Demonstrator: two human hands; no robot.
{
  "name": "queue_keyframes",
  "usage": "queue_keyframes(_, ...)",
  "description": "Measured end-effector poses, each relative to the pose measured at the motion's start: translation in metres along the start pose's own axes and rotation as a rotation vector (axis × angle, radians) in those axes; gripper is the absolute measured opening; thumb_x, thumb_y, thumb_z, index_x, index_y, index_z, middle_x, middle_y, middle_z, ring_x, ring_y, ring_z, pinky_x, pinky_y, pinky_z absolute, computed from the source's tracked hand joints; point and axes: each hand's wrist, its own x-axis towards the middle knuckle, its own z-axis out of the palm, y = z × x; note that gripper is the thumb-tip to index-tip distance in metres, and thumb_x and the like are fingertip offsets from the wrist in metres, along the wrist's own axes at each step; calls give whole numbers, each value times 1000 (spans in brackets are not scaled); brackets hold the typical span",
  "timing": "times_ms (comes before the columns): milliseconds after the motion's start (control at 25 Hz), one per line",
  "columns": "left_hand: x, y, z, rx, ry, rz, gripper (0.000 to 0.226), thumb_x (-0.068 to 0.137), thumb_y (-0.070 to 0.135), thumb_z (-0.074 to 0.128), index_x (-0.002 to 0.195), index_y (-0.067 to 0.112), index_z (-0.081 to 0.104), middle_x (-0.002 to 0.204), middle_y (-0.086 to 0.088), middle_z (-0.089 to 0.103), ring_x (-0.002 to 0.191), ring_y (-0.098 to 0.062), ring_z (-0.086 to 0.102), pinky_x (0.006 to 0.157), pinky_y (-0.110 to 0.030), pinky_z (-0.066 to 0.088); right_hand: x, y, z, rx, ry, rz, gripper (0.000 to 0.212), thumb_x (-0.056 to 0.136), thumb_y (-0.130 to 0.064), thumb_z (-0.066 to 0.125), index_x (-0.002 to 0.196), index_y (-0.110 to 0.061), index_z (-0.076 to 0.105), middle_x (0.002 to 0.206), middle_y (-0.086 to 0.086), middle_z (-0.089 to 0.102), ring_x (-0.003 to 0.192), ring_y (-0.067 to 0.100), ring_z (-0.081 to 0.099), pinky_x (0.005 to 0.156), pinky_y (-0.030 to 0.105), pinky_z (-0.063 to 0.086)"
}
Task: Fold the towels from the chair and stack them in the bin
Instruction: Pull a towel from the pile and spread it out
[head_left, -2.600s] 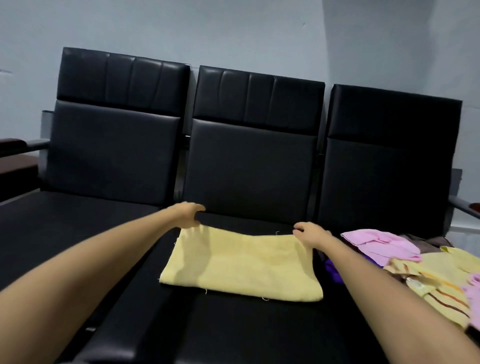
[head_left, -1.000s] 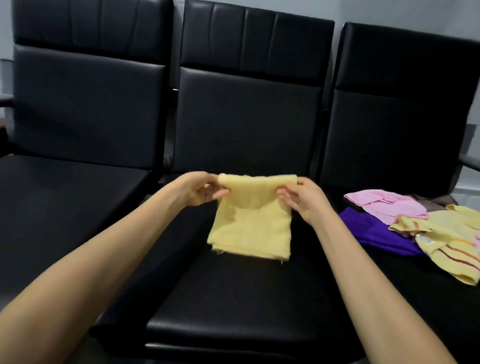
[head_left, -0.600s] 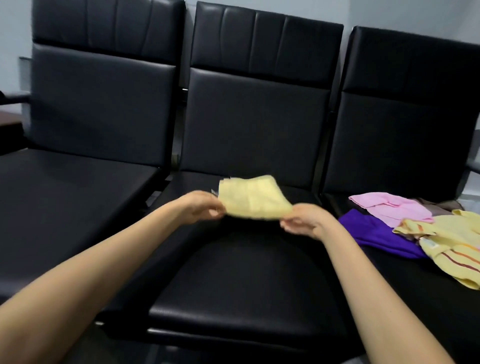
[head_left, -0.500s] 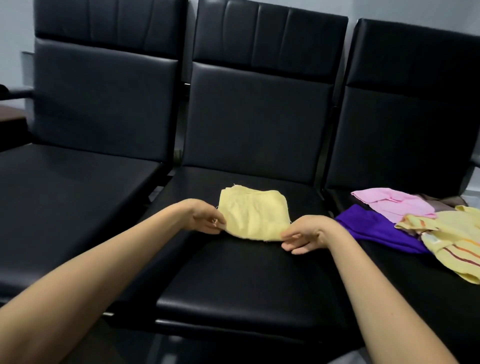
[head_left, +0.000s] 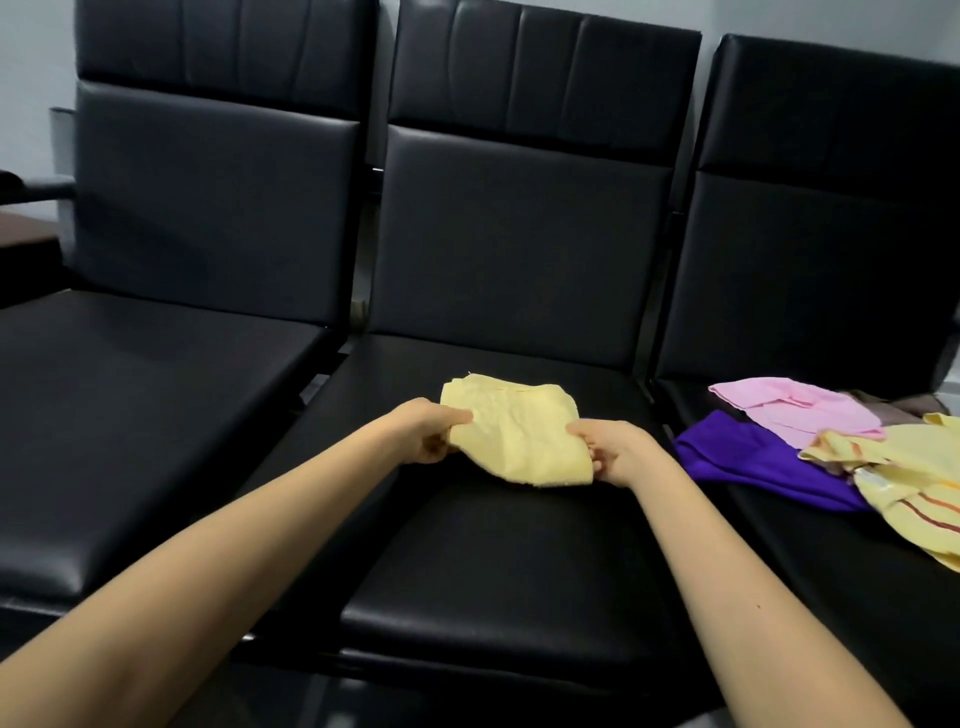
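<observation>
Folded down small now: the yellow towel (head_left: 514, 431), a wide rectangle spread flat a couple of seconds back, is a compact packet, and both hands have shifted from its near corners to its side edges. On one side the left hand (head_left: 428, 431) pinches the cloth, thumb on top, fingers curled beneath. Opposite, the right hand (head_left: 618, 452) grips the edge close to the front corner, fingers wrapped round the fabric. That puts the towel over the centre chair seat (head_left: 493, 582), its near edge raised a little off the black cushion; whether the far edge rests on the cushion, I cannot tell. Over on the right chair seat (head_left: 810, 561) lies the waiting pile: a pink towel (head_left: 795, 415) at the back, a purple towel (head_left: 748, 462) lying flat in front of it, and a yellow striped towel (head_left: 909, 483) overlapping both at the far right. A scrap of brown cloth (head_left: 904, 410) peeks out behind the pink one.
</observation>
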Motion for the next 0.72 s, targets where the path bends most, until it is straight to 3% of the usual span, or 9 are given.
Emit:
queue_keyframes(40,-1,-1,0,30,-35,-40,9,89,16,62,87,12,55,73,-2,54,61,-10,53,43,-17,38,0,1,-1,-40,-30,30,11,82,-12,57,76,-10,48,50,-2,39,37,6,33,34,18,27)
queue_keyframes(120,-6,-2,-3,136,-175,-113,7,87,11,61,82,14,57,75,1,56,65,-8,53,49,-16,40,-1,0,-10,-139,-64,73,12,76,-13,59,71,-14,48,53,-2,40,43,7,34,43,17,26)
queue_keyframes(240,-13,-2,-6,14,-303,-84,13,88,12,62,101,11,58,97,-2,63,84,-13,59,66,-24,48,5,4,-20,-348,-80,11,26,86,-38,62,75,-15,54,53,-3,48,49,9,40,45,17,34)
queue_keyframes(320,-11,-3,-1,-136,-314,-24,28,90,17,61,116,9,55,105,-4,63,90,-16,60,71,-28,49,11,7,-18,-404,-97,-58,45,86,-56,56,97,-12,61,83,3,65,75,16,60,70,27,53)
queue_keyframes(360,-11,-3,3,-201,-296,-7,31,91,19,60,119,8,54,104,-6,63,88,-17,61,72,-29,50,11,8,-15,-382,-98,-75,53,84,-58,56,106,-10,61,99,6,67,90,20,63,85,33,53)
queue_keyframes(400,-7,-4,7,-246,-263,8,30,92,18,59,120,7,53,100,-7,64,86,-18,61,73,-29,51,12,9,-12,-349,-90,-94,56,83,-57,59,110,-8,60,108,8,66,97,22,63,91,35,51)
queue_keyframes(480,-5,-6,13,-253,-186,11,35,90,16,60,122,5,53,98,-9,64,84,-19,62,77,-31,52,8,8,-7,-340,-32,-141,50,83,-45,66,113,-6,58,109,7,65,95,21,62,85,32,50)
queue_keyframes(600,-8,3,13,80,-88,-4,33,88,20,64,113,5,51,107,-10,61,90,-21,61,74,-33,52,4,9,-4,-467,146,-195,52,85,-36,60,126,-5,47,109,8,57,90,20,56,63,28,43)
queue_keyframes(720,-10,13,10,673,105,107,21,92,27,52,86,8,49,85,-6,60,74,-20,59,60,-26,50,13,13,-2,-484,269,-317,46,90,-39,51,122,-5,51,114,10,55,102,25,54,75,30,41)
